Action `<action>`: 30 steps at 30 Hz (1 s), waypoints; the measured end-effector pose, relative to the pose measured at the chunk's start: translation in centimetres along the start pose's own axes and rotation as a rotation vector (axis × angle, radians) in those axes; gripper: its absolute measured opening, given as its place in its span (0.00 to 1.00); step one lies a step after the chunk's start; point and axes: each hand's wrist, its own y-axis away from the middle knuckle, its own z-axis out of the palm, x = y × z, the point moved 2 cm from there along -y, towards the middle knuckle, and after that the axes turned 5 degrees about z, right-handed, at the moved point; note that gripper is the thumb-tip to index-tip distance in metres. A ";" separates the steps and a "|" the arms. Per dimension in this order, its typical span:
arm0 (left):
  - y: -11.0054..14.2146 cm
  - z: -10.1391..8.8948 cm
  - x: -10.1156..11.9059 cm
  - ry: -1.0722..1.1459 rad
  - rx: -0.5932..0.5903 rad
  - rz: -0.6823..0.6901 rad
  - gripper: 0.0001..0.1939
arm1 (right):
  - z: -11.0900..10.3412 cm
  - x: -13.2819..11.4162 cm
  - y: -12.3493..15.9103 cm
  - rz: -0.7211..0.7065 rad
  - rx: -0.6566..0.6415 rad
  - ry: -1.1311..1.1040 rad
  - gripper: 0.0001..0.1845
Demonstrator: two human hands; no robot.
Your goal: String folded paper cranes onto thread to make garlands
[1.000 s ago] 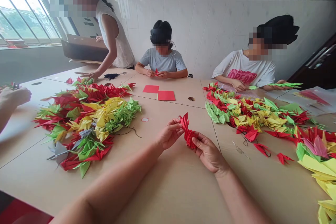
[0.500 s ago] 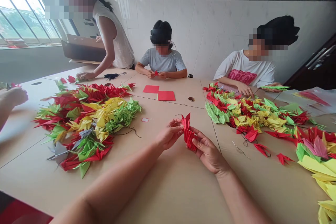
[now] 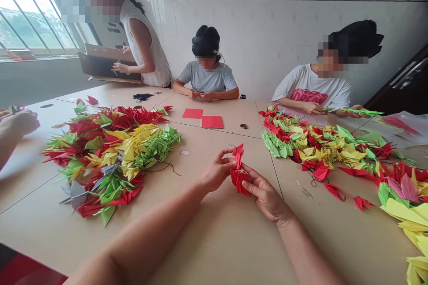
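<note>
Between my two hands, above the middle of the table, is folded red paper. My left hand (image 3: 216,170) pinches a red origami crane (image 3: 238,155) whose pointed tip sticks up. Just below it, my right hand (image 3: 264,190) closes thumb and fingers round a pressed-together stack of red origami cranes (image 3: 238,181). A thin dark thread end shows near my left fingertips; where it runs through the paper is hidden.
Heaps of coloured cranes lie at left (image 3: 110,151) and right (image 3: 321,142). Red paper squares (image 3: 212,122) sit ahead; a thin wire tool (image 3: 307,191) lies right. Several people work around the table (image 3: 214,240), one beside a cardboard box (image 3: 107,64). A co-worker's hand (image 3: 20,124) is at far left.
The upper crane has separated a little from the stack and tilted right. The standing person's arm has drawn back from the table to the box. The right-hand person's green strips have shifted.
</note>
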 end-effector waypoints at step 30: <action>0.4 0.5 -0.2 -0.056 -0.060 0.012 0.21 | -0.9 0.5 -0.8 -0.025 0.114 -0.204 0.13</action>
